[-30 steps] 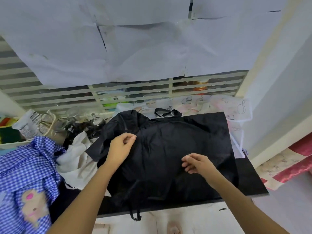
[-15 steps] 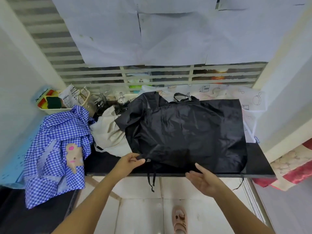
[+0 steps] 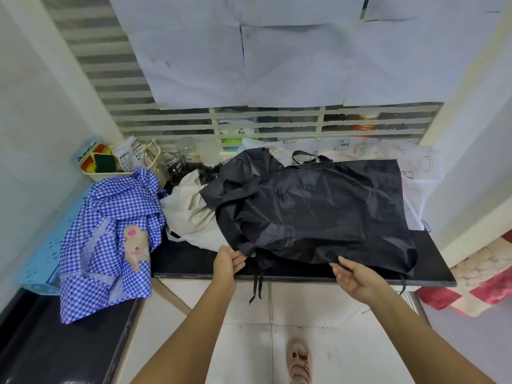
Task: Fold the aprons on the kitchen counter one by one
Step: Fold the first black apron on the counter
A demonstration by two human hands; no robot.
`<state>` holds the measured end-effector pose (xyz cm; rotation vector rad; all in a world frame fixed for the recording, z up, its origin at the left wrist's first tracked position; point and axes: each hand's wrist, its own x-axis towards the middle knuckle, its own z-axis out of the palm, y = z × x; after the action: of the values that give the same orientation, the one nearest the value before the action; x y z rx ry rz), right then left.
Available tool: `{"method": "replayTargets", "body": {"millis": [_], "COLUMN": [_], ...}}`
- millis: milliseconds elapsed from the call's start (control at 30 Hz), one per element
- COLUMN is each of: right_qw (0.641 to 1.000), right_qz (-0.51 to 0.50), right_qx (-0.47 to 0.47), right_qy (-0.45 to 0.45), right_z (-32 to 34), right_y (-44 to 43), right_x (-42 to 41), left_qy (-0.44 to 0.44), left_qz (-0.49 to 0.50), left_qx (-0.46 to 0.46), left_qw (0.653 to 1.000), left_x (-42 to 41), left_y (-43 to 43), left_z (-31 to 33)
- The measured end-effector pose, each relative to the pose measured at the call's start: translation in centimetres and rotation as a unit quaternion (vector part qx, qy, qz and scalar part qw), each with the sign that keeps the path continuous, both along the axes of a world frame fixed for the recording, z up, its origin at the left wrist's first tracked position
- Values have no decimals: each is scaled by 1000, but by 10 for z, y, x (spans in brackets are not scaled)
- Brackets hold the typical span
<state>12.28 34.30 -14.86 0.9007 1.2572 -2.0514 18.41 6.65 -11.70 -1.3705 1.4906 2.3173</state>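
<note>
A crumpled black apron [image 3: 313, 209] lies spread over the dark counter [image 3: 432, 270], its ties hanging over the front edge. My left hand [image 3: 227, 261] pinches the apron's near left hem. My right hand [image 3: 350, 275] grips the near hem further right, fingers tucked under the cloth. A cream apron [image 3: 191, 214] lies bunched to its left, partly under the black one. A blue-and-white checked apron [image 3: 110, 234] with a pink patch drapes over the counter's left corner. A white printed apron [image 3: 415, 162] lies flat behind and under the black one.
A tray with sponges and a packet [image 3: 108, 164] and several glass jars [image 3: 191, 156] stand at the back left. A louvred window covered with paper sheets rises behind the counter. White walls close in left and right. Tiled floor lies below, with a red mat [image 3: 476, 284] at right.
Both hands have moved from the apron's middle down to its near hem and taken hold of it. The camera has tilted down and pulled back.
</note>
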Motion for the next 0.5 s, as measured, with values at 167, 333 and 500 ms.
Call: {"method": "replayTargets", "body": {"millis": [167, 333, 500], "right_qw": [1000, 998, 998], "right_qz": [9, -18, -25], "right_qx": [13, -21, -45], "right_qy": [27, 50, 45], "right_z": [9, 15, 12], "right_y": [3, 18, 23], "right_x": [-3, -5, 13], "left_qy": [-15, 94, 194], "left_qz": [53, 126, -8], "left_qx": [-80, -304, -551], "left_qw": [995, 940, 812], "left_x": [-17, -33, -12], "left_y": [16, -13, -44], "left_z": [-4, 38, 62]}}
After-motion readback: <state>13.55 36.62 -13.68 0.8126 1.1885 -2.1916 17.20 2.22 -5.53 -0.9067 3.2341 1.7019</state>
